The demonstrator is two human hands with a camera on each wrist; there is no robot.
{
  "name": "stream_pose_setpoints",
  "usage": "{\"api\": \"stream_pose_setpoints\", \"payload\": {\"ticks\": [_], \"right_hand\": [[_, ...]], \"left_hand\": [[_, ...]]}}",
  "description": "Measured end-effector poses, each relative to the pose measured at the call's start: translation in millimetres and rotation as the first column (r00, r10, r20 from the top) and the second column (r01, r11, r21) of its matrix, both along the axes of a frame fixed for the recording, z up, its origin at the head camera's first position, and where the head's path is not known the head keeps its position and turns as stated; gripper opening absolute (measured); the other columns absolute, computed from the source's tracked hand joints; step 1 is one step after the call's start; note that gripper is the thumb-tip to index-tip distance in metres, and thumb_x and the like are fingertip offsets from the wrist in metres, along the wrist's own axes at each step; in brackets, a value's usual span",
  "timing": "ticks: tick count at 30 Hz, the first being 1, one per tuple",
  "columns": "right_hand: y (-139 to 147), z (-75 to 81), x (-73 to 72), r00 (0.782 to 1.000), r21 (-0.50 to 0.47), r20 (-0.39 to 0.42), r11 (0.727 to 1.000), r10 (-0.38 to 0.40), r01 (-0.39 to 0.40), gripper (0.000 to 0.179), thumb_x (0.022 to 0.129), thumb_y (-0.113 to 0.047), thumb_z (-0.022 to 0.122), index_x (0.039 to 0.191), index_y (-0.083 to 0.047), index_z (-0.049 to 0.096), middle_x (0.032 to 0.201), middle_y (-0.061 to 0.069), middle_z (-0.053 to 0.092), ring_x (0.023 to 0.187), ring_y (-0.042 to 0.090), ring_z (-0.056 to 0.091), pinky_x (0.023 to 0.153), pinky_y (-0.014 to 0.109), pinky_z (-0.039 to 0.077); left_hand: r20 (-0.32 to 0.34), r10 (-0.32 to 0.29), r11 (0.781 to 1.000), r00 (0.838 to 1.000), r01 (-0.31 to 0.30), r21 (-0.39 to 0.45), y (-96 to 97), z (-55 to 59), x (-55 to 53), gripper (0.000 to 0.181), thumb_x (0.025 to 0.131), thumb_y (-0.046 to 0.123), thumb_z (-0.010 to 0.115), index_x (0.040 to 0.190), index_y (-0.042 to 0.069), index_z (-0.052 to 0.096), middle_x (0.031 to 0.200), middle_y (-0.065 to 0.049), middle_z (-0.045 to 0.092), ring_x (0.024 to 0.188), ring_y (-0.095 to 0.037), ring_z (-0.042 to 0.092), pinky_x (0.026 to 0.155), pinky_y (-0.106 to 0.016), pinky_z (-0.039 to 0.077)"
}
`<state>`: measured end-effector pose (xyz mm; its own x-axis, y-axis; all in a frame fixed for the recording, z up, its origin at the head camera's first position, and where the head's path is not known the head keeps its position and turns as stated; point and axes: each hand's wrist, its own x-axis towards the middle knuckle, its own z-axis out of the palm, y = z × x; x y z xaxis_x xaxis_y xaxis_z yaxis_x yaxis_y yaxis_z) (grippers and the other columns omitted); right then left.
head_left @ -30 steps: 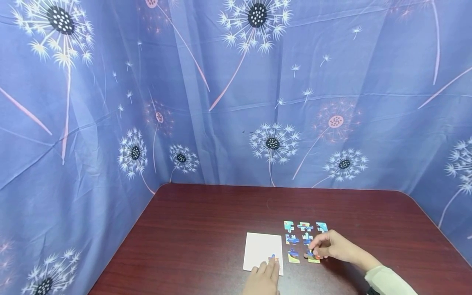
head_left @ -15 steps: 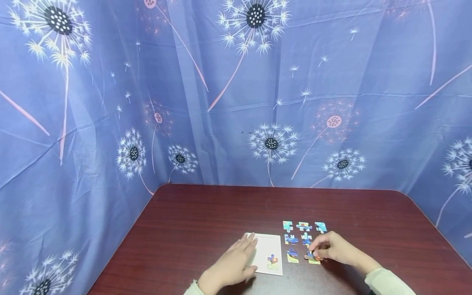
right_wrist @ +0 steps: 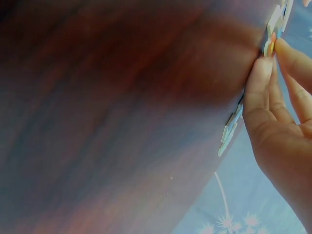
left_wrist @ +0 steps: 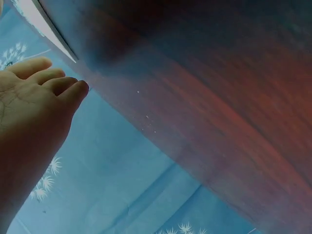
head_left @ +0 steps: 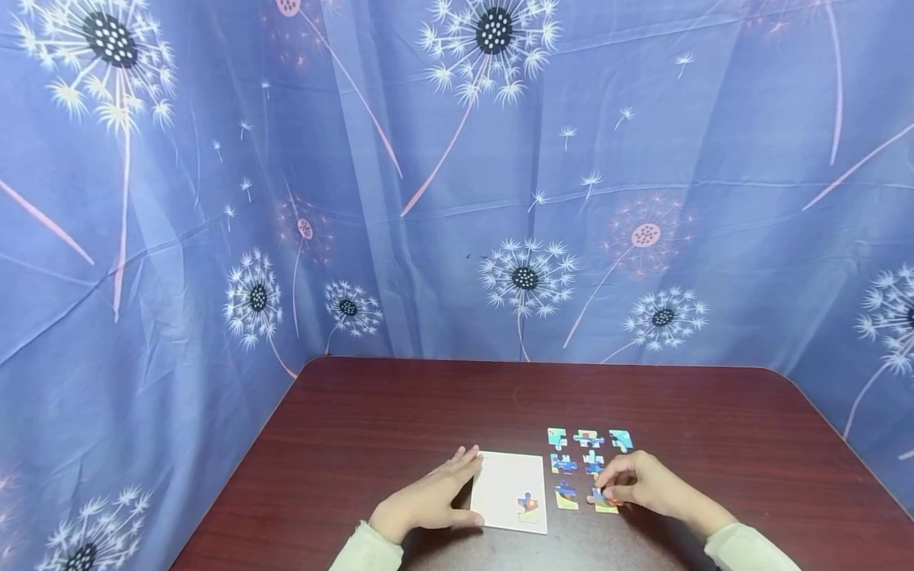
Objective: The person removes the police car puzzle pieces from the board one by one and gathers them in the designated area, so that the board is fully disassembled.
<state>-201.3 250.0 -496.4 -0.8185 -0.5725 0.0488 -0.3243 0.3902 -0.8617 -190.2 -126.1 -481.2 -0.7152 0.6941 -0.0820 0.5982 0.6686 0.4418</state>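
A white square puzzle board lies on the table with one jigsaw piece in its lower right part. My left hand is at the board's left edge, fingers straight and thumb spread near the lower left corner. In the left wrist view, the left hand shows its extended fingers beside the board's edge. Right of the board, my right hand pinches a blue, yellow and red jigsaw piece between thumb and fingers. The right wrist view shows that puzzle piece at the fingertips.
Several loose jigsaw pieces lie in rows on the dark red wooden table, right of the board. A blue curtain with dandelion prints stands behind the table and along its left side.
My left hand has left the piece on the board and moved left to the board's left edge. The right hand stays at the lower right loose piece, nearly still.
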Motion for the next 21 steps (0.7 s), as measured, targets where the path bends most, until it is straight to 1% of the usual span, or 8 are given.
{"api": "stream_pose_setpoints", "payload": {"ticks": [3, 10, 17, 21], "right_hand": [[0.3, -1.4, 0.1, 1.0, 0.01, -0.012, 1.0, -0.011, 0.012, 0.009, 0.085, -0.005, 0.07, 0.093, 0.0, 0.072, 0.082, 0.007, 0.064, 0.066, 0.002, 0.057, 0.051, 0.022, 0.048], [-0.1, -3.7, -0.2, 0.999, 0.025, -0.036, 0.999, -0.022, 0.023, 0.007, 0.085, -0.005, 0.071, 0.091, -0.002, 0.073, 0.081, 0.005, 0.062, 0.065, 0.002, 0.056, 0.051, 0.022, 0.048], [-0.8, -0.8, 0.1, 0.998, 0.006, -0.062, 1.0, -0.008, 0.009, 0.009, 0.085, -0.004, 0.07, 0.092, 0.001, 0.073, 0.079, 0.005, 0.061, 0.062, 0.001, 0.055, 0.05, 0.022, 0.048], [-7.0, 4.3, 0.4, 0.998, 0.004, -0.058, 1.0, -0.019, 0.02, 0.009, 0.086, -0.004, 0.069, 0.093, 0.001, 0.072, 0.082, 0.007, 0.065, 0.062, 0.003, 0.057, 0.052, 0.023, 0.049]], "left_hand": [[-0.017, -0.001, 1.0, 1.0, 0.001, -0.017, 2.0, -1.5, -0.9, 0.088, 0.087, 0.048, 0.064, 0.148, -0.005, 0.029, 0.157, -0.021, 0.018, 0.142, -0.04, 0.02, 0.112, -0.05, 0.025], [-0.026, 0.003, 0.998, 1.0, -0.004, -0.058, 5.0, -1.2, 0.7, 0.088, 0.085, 0.047, 0.067, 0.146, -0.006, 0.032, 0.155, -0.021, 0.022, 0.142, -0.038, 0.023, 0.113, -0.046, 0.025], [-0.04, 0.021, 0.996, 0.999, -0.024, -0.091, 6.7, -3.8, 2.1, 0.088, 0.084, 0.048, 0.068, 0.146, -0.003, 0.034, 0.155, -0.018, 0.024, 0.142, -0.035, 0.025, 0.113, -0.043, 0.026], [-0.052, 0.028, 0.995, 0.998, -0.033, -0.096, 7.3, -4.1, 3.3, 0.088, 0.083, 0.048, 0.068, 0.146, -0.003, 0.035, 0.155, -0.018, 0.025, 0.142, -0.034, 0.026, 0.113, -0.042, 0.026]]}}
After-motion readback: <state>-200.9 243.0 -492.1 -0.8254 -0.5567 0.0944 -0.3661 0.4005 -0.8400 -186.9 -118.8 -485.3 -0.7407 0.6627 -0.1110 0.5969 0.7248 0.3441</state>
